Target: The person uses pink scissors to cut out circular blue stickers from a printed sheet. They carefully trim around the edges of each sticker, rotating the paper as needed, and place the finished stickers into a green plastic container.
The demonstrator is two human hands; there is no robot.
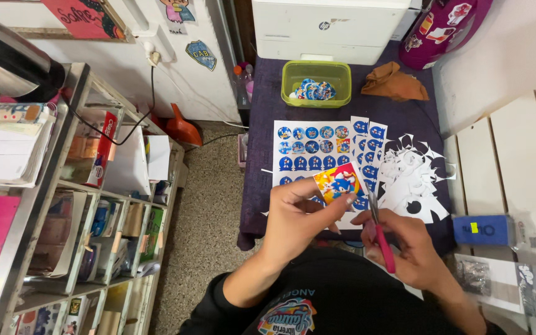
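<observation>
My left hand [299, 214] pinches a small printed paper piece [337, 181] by its lower edge, just above the sticker sheets [311, 149] on the table; my right hand [404, 245] grips pink-handled scissors [379, 239]. The paper looks thin and floppy, so I judge holding close to the cut line keeps it steady

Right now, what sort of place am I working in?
Probably a small stationery or print shop's craft corner: printed sticker sheets on the table, a white printer behind, and stocked metal shelves alongside.
</observation>
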